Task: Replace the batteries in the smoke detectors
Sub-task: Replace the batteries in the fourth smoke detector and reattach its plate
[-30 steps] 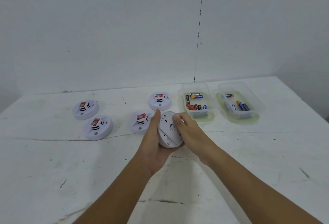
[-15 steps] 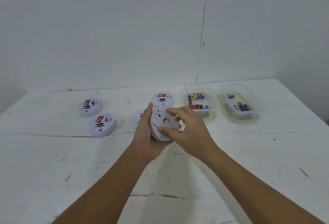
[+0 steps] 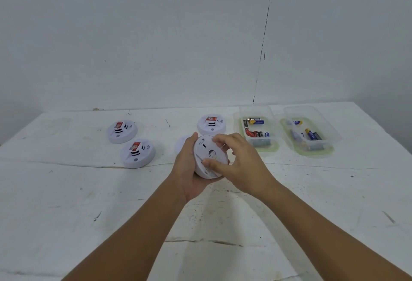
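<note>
Since a second ago we have turned the smoke detector in our hands, so its flat back plate, then seen nearly edge-on, now faces us at the centre of the frame. Our left hand cradles it from behind, thumb up along the rim. Our right hand, which lay against the right edge, now spreads over the back and pinches it between thumb low and fingers high. We judge this the grip for twisting the back off, so the battery swap on this unit has only begun.

The detector is a smooth white plastic disc with a round recess in its back. Left of centre, two more detectors lie face up on the worktop, each domed, with dark vent slots and a red label. Another sits just above our hands, and a further one peeks out behind the left hand. At upper right, two clear plastic tubs hold loose cylindrical batteries. The worktop is white, scuffed and cracked.
</note>
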A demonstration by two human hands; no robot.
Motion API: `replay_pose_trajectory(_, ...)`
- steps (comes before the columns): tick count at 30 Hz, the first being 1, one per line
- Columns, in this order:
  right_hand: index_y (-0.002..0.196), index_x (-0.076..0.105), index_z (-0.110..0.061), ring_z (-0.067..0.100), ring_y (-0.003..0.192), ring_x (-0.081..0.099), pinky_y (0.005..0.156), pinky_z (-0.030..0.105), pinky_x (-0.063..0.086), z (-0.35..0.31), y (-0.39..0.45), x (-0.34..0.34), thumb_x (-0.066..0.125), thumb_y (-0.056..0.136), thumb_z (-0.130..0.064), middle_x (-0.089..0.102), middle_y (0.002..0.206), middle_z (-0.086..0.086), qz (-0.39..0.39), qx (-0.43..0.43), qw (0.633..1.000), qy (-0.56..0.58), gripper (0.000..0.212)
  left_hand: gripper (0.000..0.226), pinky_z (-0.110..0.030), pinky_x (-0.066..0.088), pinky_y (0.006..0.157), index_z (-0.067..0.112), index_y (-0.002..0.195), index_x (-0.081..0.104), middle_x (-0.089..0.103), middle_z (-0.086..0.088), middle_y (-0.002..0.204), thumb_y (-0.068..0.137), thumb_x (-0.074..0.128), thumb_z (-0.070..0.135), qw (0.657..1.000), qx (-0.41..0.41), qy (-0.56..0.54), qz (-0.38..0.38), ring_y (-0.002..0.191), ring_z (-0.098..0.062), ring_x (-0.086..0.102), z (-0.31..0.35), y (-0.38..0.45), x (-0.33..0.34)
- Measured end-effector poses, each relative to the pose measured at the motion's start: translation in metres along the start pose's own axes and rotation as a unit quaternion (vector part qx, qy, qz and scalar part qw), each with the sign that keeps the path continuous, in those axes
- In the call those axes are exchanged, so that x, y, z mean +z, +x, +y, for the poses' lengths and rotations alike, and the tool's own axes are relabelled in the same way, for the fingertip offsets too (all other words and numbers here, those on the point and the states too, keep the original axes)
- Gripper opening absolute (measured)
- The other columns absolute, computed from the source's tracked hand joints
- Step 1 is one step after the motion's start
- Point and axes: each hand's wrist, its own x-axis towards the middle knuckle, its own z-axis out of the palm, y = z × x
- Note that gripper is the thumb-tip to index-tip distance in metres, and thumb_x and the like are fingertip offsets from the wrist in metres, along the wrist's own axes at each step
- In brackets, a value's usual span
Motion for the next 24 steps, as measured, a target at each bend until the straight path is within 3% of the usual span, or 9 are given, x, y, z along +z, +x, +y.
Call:
replay_pose_trajectory(6, 0.126, 0.062, -0.033, -0.006, 0.107, 0.056, 0.082, 0.003, 0.039, -0.001, 0.0, 0.004, 0.085, 0.081, -0.05, 0.058, 0.116, -0.018, -0.003, 0.018, 1.0, 0.006, 0.054, 0.055, -0.045, 0.062, 0.077, 0.017, 0.137, 0.065, 0.074, -0.016, 0.118, 0.102, 0.048, 0.057, 1.0, 0.003, 0.022, -0.007, 0.104, -0.033, 0.069, 0.001, -0.002, -0.005)
replay_pose_trajectory(11, 0.123, 0.063, -0.034, -0.008, 0.102, 0.057, 0.077, 0.003, 0.039, -0.004, 0.005, 0.004, 0.086, 0.077, -0.051, 0.059, 0.114, -0.021, -0.003, 0.027, 1.0, 0.01, 0.054, 0.055, -0.048, 0.06, 0.083, 0.02, 0.138, 0.065, 0.07, -0.018, 0.13, 0.101, 0.049, 0.058, 0.999, 0.013, 0.028, -0.014, 0.11, -0.035, 0.067, 0.005, -0.001, -0.007)
replay_pose_trajectory(19, 0.121, 0.062, -0.033, -0.001, 0.103, 0.059, 0.083, 0.012, 0.045, 0.0, -0.002, 0.011, 0.084, 0.079, -0.053, 0.06, 0.114, -0.015, -0.005, 0.019, 1.0, 0.001, 0.052, 0.051, -0.052, 0.059, 0.086, 0.021, 0.131, 0.069, 0.073, -0.016, 0.125, 0.099, 0.055, 0.059, 0.998, -0.008, 0.062, 0.007, 0.118, -0.037, 0.067, 0.004, 0.002, -0.014)
replay_pose_trajectory(24, 0.121, 0.061, -0.033, -0.002, 0.105, 0.057, 0.08, 0.007, 0.042, -0.005, 0.001, 0.008, 0.088, 0.077, -0.048, 0.06, 0.115, -0.016, 0.012, 0.02, 0.999, 0.029, 0.053, 0.062, -0.048, 0.058, 0.09, 0.02, 0.14, 0.064, 0.069, -0.015, 0.133, 0.097, 0.054, 0.062, 0.997, -0.009, 0.046, -0.058, 0.116, -0.035, 0.065, 0.011, -0.005, -0.011)
